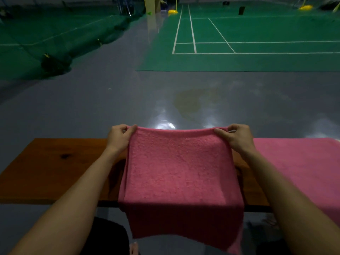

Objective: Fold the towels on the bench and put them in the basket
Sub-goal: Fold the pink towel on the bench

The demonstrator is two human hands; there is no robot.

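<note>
A pink towel point(180, 173) is held up over the wooden bench point(47, 168), its lower end hanging past the bench's near edge toward the floor. My left hand point(119, 137) pinches its top left corner. My right hand point(237, 138) pinches its top right corner. The top edge is stretched between them and sags slightly in the middle. A second pink towel point(301, 168) lies flat on the bench to the right, reaching the frame's edge. No basket is in view.
Beyond the bench lies a glossy grey floor point(110, 100), then green badminton courts point(239, 43) with white lines. A dark green net point(55, 63) is heaped on the floor at the far left. Yellow post bases point(173, 11) stand far back.
</note>
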